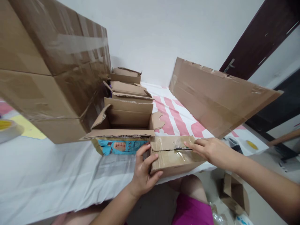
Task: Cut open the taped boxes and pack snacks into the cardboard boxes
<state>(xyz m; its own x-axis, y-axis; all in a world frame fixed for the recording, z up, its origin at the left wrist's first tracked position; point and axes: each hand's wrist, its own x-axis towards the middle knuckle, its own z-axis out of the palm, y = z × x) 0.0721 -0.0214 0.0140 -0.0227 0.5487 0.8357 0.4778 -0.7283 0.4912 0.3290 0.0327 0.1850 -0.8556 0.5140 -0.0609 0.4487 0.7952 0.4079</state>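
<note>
Brown cardboard is filling most of the view, and a closed-up, oblong brown cardboard box with glossy clear tape on it (178, 161) is sitting at the near edge of a table covered in a white cloth with pink patterning (70, 175). The left hand (142, 175) is bracing the box's left end, its fingers spreading apart around the corner while the thumb is resting against the near side. The right hand (211, 151) is lying over the right part of the top, its index finger stretching along the flaps and the others bending; whether it is pinching an edge, I cannot tell. A dark gap is showing between the flaps near that finger. Just behind and to the left, an open brown cardboard box with raised flaps (131, 107) is standing over a blue printed pouch with a gold-brown border (124, 147). Two smaller-looking brown cardboard boxes (132, 90) are lining up behind it. Large taped brown cartons (67, 62) are towering on the left, and a broad, flat brown cardboard panel (215, 93) is leaning upright on the right.
</note>
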